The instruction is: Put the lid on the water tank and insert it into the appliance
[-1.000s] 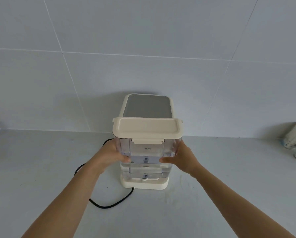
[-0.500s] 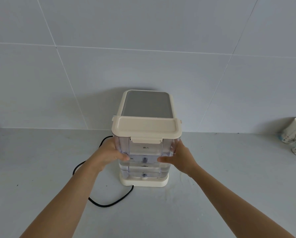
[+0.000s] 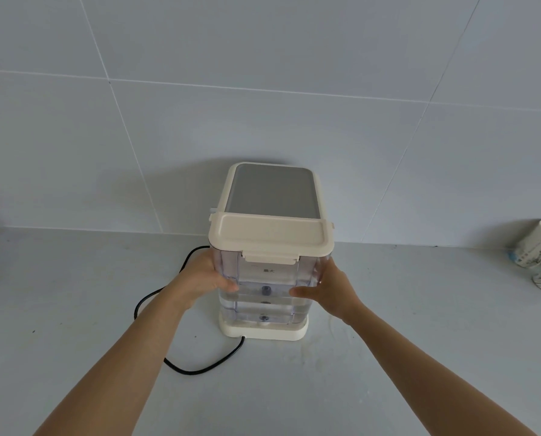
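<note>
- Head view: lid is on the tank; both the left hand and the right hand clasp its clear sides.
- Between the hands, the tank sits low on the appliance base; likely nearly seated.
- Docking joint behind the tank is hidden; full seating cannot be told.

Water tank: clear glossy plastic. Lid: matt cream plastic. Appliance: cream plastic shell, brushed metal-look top panel. Cord: black, smooth. Desk: matt grey. Wall: smooth tile.
</note>
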A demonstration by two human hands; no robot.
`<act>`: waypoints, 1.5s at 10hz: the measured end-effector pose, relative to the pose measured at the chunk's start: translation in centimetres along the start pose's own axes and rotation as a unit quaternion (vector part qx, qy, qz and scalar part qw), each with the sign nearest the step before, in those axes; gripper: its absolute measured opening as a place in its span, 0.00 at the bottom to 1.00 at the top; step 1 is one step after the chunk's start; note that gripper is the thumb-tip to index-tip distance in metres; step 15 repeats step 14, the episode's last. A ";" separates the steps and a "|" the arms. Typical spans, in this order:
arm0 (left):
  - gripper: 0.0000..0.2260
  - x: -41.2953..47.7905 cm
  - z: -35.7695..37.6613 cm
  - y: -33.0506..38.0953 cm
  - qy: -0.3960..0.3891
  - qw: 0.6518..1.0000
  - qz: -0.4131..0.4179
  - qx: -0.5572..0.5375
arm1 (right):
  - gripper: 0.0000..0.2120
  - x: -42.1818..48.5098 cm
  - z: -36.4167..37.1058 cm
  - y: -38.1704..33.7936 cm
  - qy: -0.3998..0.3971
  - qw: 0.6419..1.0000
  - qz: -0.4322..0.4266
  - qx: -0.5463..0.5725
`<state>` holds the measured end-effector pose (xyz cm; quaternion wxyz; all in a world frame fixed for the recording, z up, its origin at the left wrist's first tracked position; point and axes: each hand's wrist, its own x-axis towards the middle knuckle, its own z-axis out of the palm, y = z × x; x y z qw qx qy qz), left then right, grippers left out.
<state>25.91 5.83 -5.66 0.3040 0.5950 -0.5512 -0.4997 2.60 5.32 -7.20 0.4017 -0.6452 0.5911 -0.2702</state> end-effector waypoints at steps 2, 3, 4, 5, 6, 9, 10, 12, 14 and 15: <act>0.18 0.0 0.0 -0.3 0.002 1.000 -0.007 -0.008 | 0.42 0.0 0.0 0.0 -0.009 1.000 -0.001 -0.004; 0.17 0.0 0.0 -0.5 0.005 1.000 -0.013 -0.008 | 0.43 0.0 0.0 0.0 -0.015 1.000 0.002 -0.002; 0.16 0.1 0.1 -0.6 -0.003 1.000 -0.018 -0.008 | 0.43 0.1 0.1 0.3 -0.016 1.000 0.011 -0.005; 0.18 0.1 0.3 -0.7 0.005 1.000 -0.024 -0.015 | 0.43 0.1 0.3 0.7 -0.018 1.000 0.022 -0.005; 0.17 -0.1 0.5 -0.7 0.001 0.999 -0.026 -0.023 | 0.43 0.2 0.5 0.9 -0.018 0.999 0.029 -0.004; 0.16 -0.5 0.9 -0.4 0.008 0.999 -0.029 -0.039 | 0.40 -0.1 0.7 1.1 -0.023 0.999 0.044 -0.008; 0.13 -1.1 1.4 -0.6 0.018 0.999 -0.015 -0.041 | 0.41 -0.2 0.5 0.8 -0.031 0.999 0.041 -0.012; 0.32 -2.3 2.0 -1.9 0.062 0.997 -0.010 -0.036 | 0.50 -1.4 0.4 0.5 -0.027 0.999 0.027 0.003; 0.43 -4.2 2.3 0.6 0.192 0.973 0.127 0.026 | 0.56 -2.0 -1.6 -0.5 -0.002 0.999 -0.037 0.018; 0.43 -4.2 2.3 0.6 0.192 0.973 0.127 0.026 | 0.56 -2.0 -1.6 -0.5 -0.002 0.999 -0.037 0.018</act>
